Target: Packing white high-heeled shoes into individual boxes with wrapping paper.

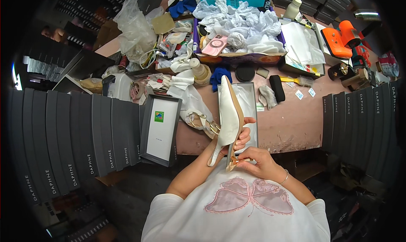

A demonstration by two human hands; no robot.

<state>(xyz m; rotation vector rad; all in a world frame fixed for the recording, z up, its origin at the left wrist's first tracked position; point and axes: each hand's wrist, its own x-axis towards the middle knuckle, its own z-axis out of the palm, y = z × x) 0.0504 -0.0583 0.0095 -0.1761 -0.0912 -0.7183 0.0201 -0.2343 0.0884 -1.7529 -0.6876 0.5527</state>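
The worktop (pixel 292 123) has a worn pinkish-brown top, scuffed & chipped along the near edge, w/ clutter packed toward its far side. Taking the open shoe box (pixel 253 99) at centre as the landmark: beyond it sits a purple-sided carton (pixel 237 58) stuffed w/ crumpled white tissue paper (pixel 247 28), a pink phone (pixel 215 45) lying on top. Left of the box, a grey box lid (pixel 160 130) w/ a green sticker hangs over the worktop edge; a second shoe w/ gold chain trim (pixel 198 120) lies between lid & box. Right of the box: a black brush (pixel 277 87), a grey cloth (pixel 266 96), and farther right an orange tool (pixel 341 39). Far left of the box, a clear plastic bag (pixel 133 28). Rows of dark shoe boxes (pixel 72 136) flank both sides, so sideways room is tight; the only bare stretch of worktop is right of the box, toward the near edge. Floor below is dark.

A white pointed shoe (pixel 230 115) is held up, toe pointing away, over the near end of the box. Left hand (pixel 241 136) is wrapped around the shoe's mid-part, fingers closed on it. Right hand (pixel 258 161) is closed w/ fingertips pinching the gold strap (pixel 239 161) at the heel end. Hands sit close together, just apart.
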